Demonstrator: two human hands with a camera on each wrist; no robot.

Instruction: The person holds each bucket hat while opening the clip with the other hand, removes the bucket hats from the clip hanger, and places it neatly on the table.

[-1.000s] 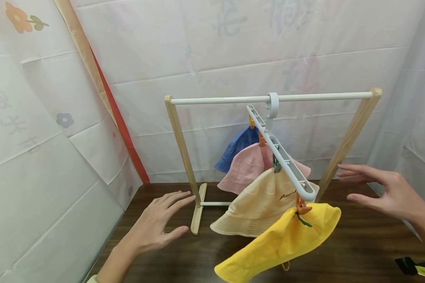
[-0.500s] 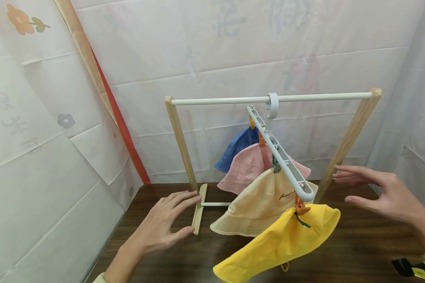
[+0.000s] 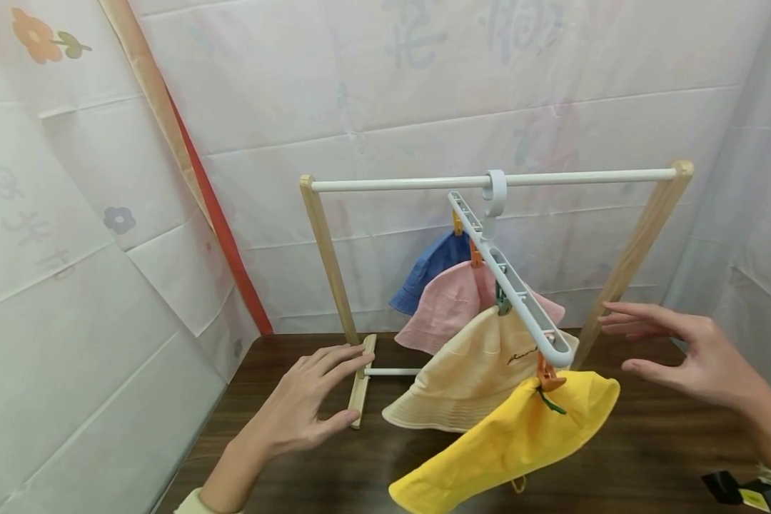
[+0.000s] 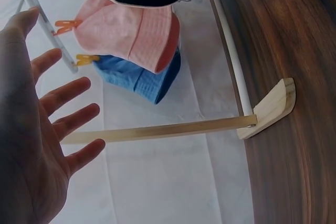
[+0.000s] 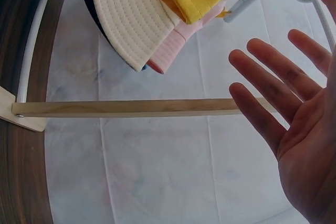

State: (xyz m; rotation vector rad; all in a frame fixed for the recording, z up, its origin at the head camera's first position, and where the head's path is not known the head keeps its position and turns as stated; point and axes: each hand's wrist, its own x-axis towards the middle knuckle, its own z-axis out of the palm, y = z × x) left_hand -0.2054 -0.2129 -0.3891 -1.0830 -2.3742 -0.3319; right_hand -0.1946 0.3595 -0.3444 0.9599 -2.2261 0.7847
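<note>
A clip hanger is hanging, fully loaded, above the desk.
With fingers loosely spread and gripping nothing, the left hand and right hand are hovering either side; one risk is knocking the hanger into swinging on its hook, shaking the orange clip loose. Below that clip, the yellow hat is drooping lopsidedly, partly covering the cream hat; the pink hat and blue hat are hanging behind.

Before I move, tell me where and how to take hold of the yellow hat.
I'd pinch the yellow hat by its lower-left end in the head view, coming from the front left with the left hand: that end hangs free, while the orange clip holds the top.
</note>
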